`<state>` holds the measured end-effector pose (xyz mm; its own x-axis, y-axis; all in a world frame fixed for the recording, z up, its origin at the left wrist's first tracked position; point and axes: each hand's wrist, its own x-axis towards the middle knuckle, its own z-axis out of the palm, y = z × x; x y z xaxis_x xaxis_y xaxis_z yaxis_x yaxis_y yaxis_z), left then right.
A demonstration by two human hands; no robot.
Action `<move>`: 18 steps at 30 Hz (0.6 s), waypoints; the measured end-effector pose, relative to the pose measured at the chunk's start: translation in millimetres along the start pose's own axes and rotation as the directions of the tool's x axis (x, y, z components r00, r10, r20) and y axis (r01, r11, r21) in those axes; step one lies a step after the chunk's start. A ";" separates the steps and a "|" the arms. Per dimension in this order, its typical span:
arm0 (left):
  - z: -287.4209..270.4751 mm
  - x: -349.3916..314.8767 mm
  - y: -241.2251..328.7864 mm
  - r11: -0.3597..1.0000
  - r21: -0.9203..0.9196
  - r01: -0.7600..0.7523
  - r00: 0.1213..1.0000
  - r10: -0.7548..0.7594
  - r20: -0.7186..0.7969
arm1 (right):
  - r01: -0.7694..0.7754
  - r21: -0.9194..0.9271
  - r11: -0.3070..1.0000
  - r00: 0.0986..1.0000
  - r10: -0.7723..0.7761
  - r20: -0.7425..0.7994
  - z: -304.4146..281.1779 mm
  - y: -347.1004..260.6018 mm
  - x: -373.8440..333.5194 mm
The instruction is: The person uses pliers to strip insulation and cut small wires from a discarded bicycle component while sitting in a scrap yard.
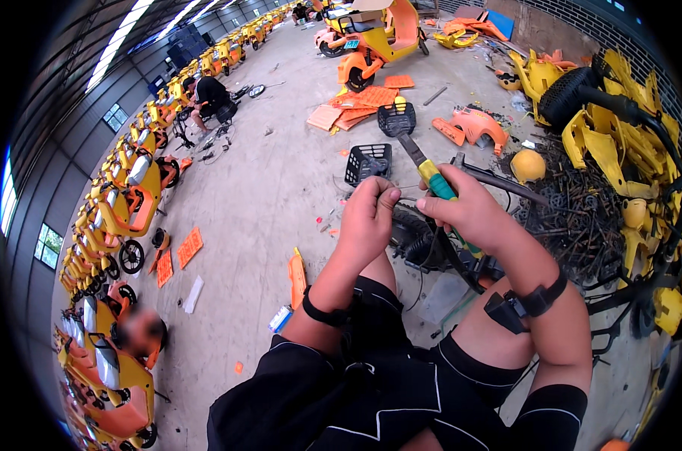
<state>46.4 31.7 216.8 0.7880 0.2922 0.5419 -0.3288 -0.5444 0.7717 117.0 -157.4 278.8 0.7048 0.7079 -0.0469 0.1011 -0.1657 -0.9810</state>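
My left hand (369,218) is closed, with thumb and forefinger pinching a thin wire (407,188) that runs across toward my right hand. Wrapped in my right hand (470,209) is a hand tool (436,180) with a green-and-yellow handle; its flat metal end points up and away from me. The fingers hide much of the handle, so its exact kind is unclear. Below both hands, between my knees, lies a dark scooter part with a black wheel (414,234) and cables. A black plastic basket (368,164) rests on the floor just beyond my left hand.
Rows of yellow scooters (123,203) line the left side. At right is a heap of yellow panels (604,150) and dark metal parts (574,214). Orange panels (371,98) lie ahead near a standing scooter (386,37). Another person (209,98) crouches at the far left.
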 end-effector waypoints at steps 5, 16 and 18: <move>-9.8 5.9 4.6 0.988 0.088 -0.125 0.992 0.126 -0.014 | 0.183 -0.053 0.982 0.983 -0.183 0.017 4.7 4.8 -1.4; -32.4 17.6 -8.6 0.997 0.052 0.064 0.993 -0.058 -0.105 | 0.324 -0.130 0.937 0.927 -0.342 -0.151 -24.8 -1.1 -11.1; -13.6 15.9 -4.1 0.993 0.115 0.034 0.999 -0.033 -0.014 | 0.322 -0.181 0.929 0.919 -0.353 -0.177 -24.9 7.3 -6.2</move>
<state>53.3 49.3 226.8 0.7908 0.3212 0.5210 -0.2396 -0.6209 0.7464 130.8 -180.0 276.7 0.7361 0.5874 0.3364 0.4479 -0.0501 -0.8927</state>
